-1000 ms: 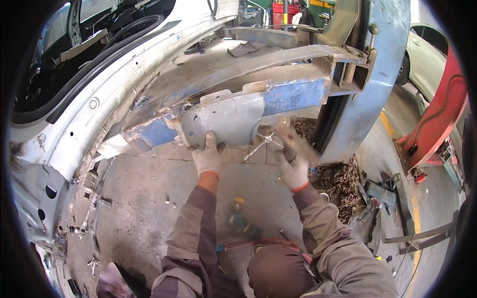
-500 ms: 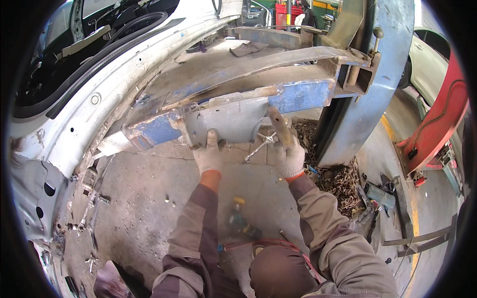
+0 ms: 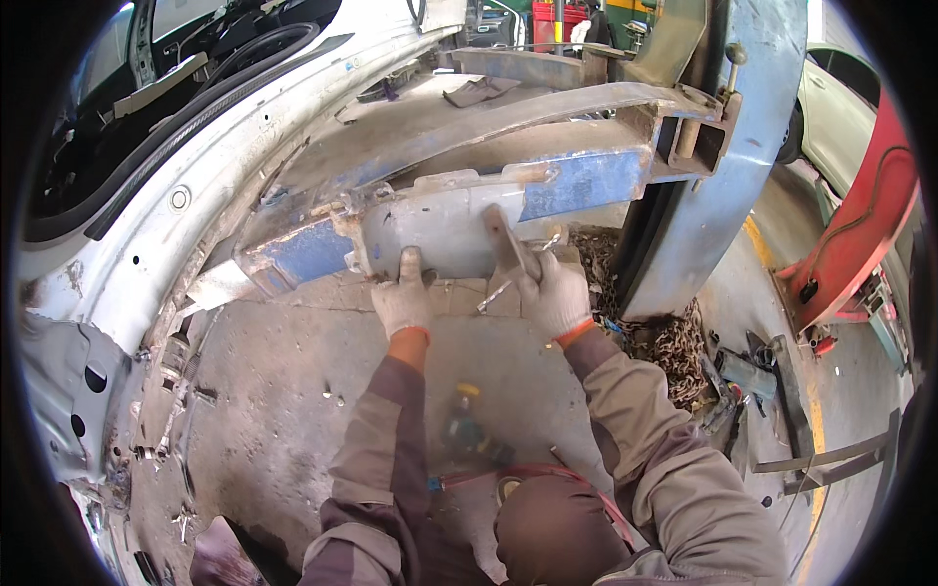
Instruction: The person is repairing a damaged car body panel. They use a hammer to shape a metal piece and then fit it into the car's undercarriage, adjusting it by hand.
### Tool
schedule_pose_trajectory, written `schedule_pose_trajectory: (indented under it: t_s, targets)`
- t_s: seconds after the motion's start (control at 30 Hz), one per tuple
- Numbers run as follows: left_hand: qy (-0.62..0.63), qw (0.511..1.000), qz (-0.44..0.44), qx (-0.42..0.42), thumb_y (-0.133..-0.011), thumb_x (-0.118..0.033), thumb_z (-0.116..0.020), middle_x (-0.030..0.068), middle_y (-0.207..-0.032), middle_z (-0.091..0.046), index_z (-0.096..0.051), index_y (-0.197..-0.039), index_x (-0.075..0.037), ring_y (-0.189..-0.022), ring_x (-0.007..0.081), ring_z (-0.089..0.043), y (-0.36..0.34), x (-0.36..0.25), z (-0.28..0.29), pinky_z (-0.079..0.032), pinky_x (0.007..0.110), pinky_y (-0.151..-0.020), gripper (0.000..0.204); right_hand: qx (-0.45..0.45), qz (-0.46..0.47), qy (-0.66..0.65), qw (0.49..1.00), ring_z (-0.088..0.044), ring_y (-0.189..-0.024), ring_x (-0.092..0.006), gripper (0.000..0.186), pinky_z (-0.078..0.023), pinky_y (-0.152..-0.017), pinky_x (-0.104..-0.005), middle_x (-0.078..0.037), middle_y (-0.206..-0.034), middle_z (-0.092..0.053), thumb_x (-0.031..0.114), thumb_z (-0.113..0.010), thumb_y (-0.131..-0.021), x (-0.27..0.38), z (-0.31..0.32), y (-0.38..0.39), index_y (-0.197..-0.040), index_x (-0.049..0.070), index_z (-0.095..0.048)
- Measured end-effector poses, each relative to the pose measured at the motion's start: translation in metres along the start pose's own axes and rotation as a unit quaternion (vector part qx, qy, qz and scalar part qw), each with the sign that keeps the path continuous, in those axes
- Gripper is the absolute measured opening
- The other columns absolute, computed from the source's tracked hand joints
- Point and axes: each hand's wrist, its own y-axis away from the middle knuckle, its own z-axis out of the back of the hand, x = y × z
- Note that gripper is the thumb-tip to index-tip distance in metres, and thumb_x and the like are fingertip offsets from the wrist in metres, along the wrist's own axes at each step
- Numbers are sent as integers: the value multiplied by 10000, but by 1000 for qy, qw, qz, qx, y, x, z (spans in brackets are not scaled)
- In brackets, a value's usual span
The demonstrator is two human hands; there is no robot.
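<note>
Against a long blue-painted steel beam (image 3: 584,186), a curved grey sheet-metal panel (image 3: 430,230), pinched at its near edge by the gloved left hand (image 3: 403,298). Just swung left over it, gripped in the gloved right hand (image 3: 561,296): a flat brown bar (image 3: 507,246), seemingly at working position, contact unclear.

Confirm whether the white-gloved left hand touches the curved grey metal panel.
Touching: head view shows the left hand on the panel, one digit overlapping its lower edge.

Panel (image 3: 445,232) grey, scuffed, gently curved, spread left to right across the near side of the blue beam (image 3: 586,186); bar (image 3: 504,242) brown, worn, held tilted, far end leaning left over panel's right part, contact unclear.
</note>
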Motion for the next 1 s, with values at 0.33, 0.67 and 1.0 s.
schedule_pose_trajectory:
  t_s: [0.33, 0.67, 1.0]
  targets:
    - [36, 999, -1, -10, -976, -260, -793, 157, -1115, -675, -585, -1193, 124, -824, 236, -698, 5, -5, -3, -656, 362, -715, 488, 53, -4, 50, 997, -711, -806, -447, 340, -571, -718, -537, -229, -841, -719, 286, -744, -874, 5, 7, -4, -1122, 67, -667]
    - [-115, 990, -75, -28, -1008, -336, -746, 112, -956, -683, -599, -1224, 107, -720, 170, -652, 46, -36, 21, -558, 338, -580, 514, 38, -392, -65, 917, -687, -1079, -493, 490, -550, -894, -511, -321, -1100, -717, 387, -634, -999, -71, 8, 104, -1336, 32, -628]
    - [-337, 932, 131, 13, -1028, -464, -604, 107, -788, -691, -714, -1119, 97, -596, 182, -625, 179, -183, 131, -483, 347, -554, 579, 499, -396, 161, 754, -683, -1182, -435, 507, -547, -990, -524, -269, -1227, -717, 451, -644, -926, -97, 12, 385, -1178, 27, -764]
